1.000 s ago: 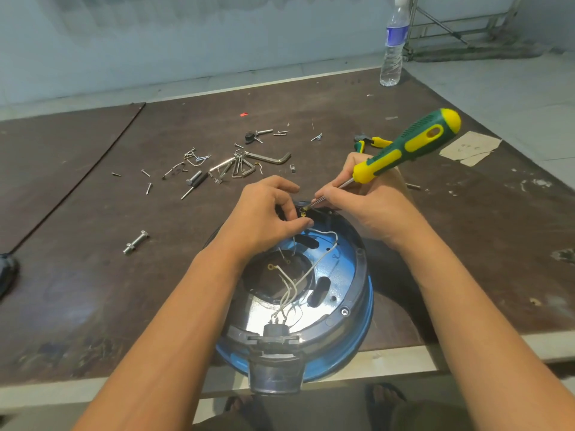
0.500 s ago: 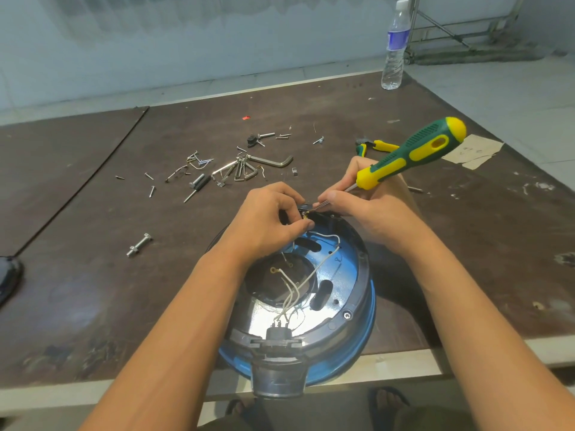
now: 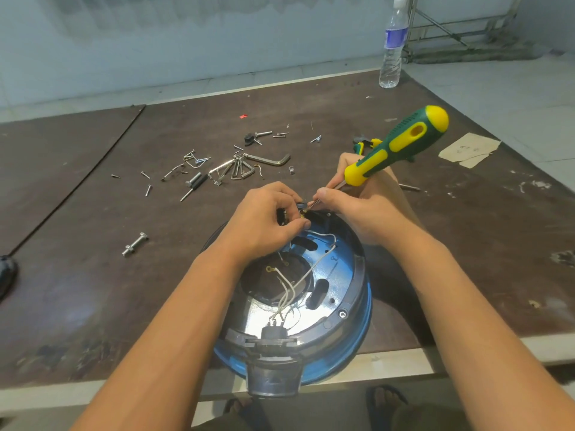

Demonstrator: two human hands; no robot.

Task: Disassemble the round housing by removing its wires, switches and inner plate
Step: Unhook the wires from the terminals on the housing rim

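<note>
– At the near edge of the table, how does the round housing lie, and what do the hands hold?

– Open side up, its near lip overhanging the edge. The left hand pinches a small brass fitting at the far rim, fingers curled round it. The right hand pinches the screwdriver low on the shaft, and the handle juts up to the right.

– Is the tip seated?

– Cannot tell, because the fingers hide the screw head.

– Recommendation?

– This appears to be the loosening of a wire terminal. Set the shaft in line with the screw and press in before turning. The low pinch steers well but likely gives little torque, so move the palm to the handle if the screw resists. Hold the fitting so the white wires do not twist.

– Outstanding items?

– The inner plate and the connector block at the near rim are not yet removed.

– Risks?

– The tip could slip onto the left fingertips close beside it. A freed screw could drop through the plate's slots. Put it with the loose screws and hex keys.
</note>
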